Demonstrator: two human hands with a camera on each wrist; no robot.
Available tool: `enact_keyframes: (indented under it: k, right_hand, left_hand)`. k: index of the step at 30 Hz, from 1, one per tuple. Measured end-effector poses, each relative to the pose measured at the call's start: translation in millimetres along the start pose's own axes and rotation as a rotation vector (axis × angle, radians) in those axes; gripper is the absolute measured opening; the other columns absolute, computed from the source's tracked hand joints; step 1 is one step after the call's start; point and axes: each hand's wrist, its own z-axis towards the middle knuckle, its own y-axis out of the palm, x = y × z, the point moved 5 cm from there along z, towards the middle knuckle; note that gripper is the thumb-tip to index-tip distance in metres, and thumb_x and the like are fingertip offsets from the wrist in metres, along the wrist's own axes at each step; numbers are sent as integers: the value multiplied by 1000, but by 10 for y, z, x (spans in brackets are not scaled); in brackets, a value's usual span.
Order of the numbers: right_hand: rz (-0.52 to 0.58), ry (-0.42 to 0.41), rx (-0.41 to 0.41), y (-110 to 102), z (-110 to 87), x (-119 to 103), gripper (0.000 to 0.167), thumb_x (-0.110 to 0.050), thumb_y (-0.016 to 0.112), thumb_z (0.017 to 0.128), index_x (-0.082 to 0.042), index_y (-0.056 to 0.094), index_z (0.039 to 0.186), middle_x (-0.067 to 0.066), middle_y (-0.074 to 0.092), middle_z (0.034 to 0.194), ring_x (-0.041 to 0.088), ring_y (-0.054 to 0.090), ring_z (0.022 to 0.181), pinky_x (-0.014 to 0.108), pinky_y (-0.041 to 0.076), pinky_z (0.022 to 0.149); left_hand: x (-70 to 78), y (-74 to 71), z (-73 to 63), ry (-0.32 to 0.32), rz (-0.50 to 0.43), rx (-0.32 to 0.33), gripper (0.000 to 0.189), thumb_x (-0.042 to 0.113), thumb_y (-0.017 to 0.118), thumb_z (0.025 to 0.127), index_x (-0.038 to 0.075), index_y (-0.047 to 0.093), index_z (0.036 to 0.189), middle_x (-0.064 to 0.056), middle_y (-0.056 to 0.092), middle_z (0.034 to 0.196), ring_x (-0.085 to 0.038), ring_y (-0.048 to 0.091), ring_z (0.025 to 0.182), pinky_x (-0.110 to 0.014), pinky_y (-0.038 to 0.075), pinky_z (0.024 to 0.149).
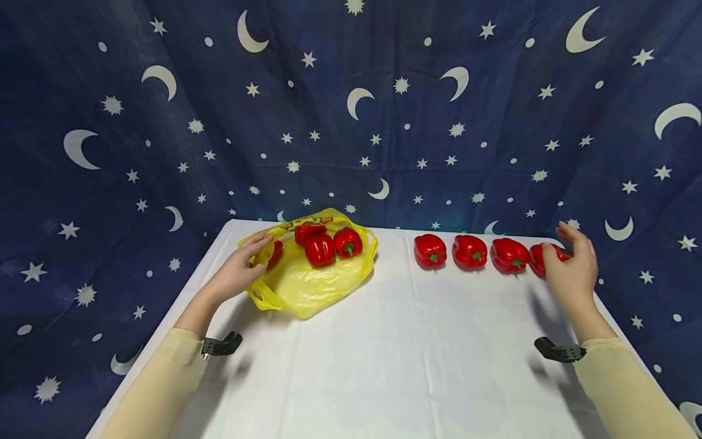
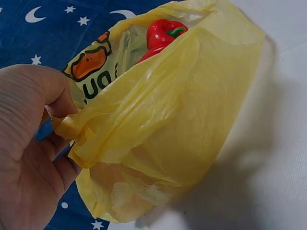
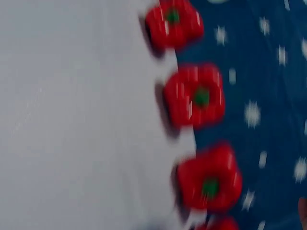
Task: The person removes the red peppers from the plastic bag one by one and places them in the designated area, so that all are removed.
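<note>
A yellow plastic bag (image 1: 307, 292) lies with its mouth spread at the left of the table, several red bell peppers (image 1: 320, 250) inside. My left hand (image 1: 241, 265) grips the bag's left edge, the film bunched between thumb and fingers in the left wrist view. One pepper in the bag is partly hidden behind that hand. At the right, more red bell peppers (image 1: 470, 252) stand in a row, green stems facing me. My right hand (image 1: 573, 268) is at the rightmost pepper (image 1: 537, 261), overlapping it in the head view, thumb and fingers apart.
A white cloth covers the table (image 1: 384, 366). Behind it and at both sides hangs a dark blue curtain (image 1: 329, 122) with moons and stars. The pepper row runs close along the table's back edge.
</note>
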Motion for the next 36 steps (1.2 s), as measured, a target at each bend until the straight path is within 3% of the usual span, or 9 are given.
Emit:
enact_keyframes:
  k: [6,9,14,21,27,33,36]
  right_hand:
    - [112,-241,-153,438,-269,-542,55,-15,65,98,-15,50,151,10,55,143,27,52,125,22,44,104]
    - [143,-316,-267,694,-397,-726,56,-14,68,97,-14,52,150,10,55,143,28,52,126,34,47,105]
    - [156,-387,-485,1161,-651,-1036,60,-17,72,95,-16,51,151,11,52,147,33,50,131,62,44,104]
    - [133,-404,-726,1795,-980,-1461,68,-29,76,92,-23,47,153,8,50,148,33,54,128,59,49,100]
    - [104,-439,-813,2232,-1146,-1745,68,-36,75,91,-23,48,152,2,49,150,31,52,130,53,50,102]
    - [81,-503,-820,2572,-1264,-2019,67,-43,73,90,-18,53,149,4,53,148,29,49,136,53,43,109]
    - [20,-550,-814,2736,-1317,-2145,66,-44,72,90,-15,56,147,4,56,146,28,49,135,51,41,111]
  left_hand:
    - [29,26,-3,11,-1,16,72,2,56,92,12,36,160,0,20,169,-32,26,151,-56,36,113]
    - [34,48,26,13,7,17,72,3,55,92,12,36,160,0,20,168,-32,26,150,-57,37,113]
    - [42,69,71,11,13,16,72,3,56,92,14,35,161,1,20,169,-31,26,151,-54,36,114]
    - [70,60,89,12,5,16,74,3,56,91,15,35,161,2,20,169,-31,29,149,-53,38,113]
    - [80,53,64,2,0,10,74,3,56,91,14,35,161,2,20,169,-31,27,150,-53,36,114]
    - [60,33,27,-4,0,17,72,2,56,92,14,36,161,1,20,169,-32,25,151,-55,36,114]
    - [53,28,10,-12,3,16,72,2,56,92,13,36,160,-1,20,169,-33,25,151,-56,35,114]
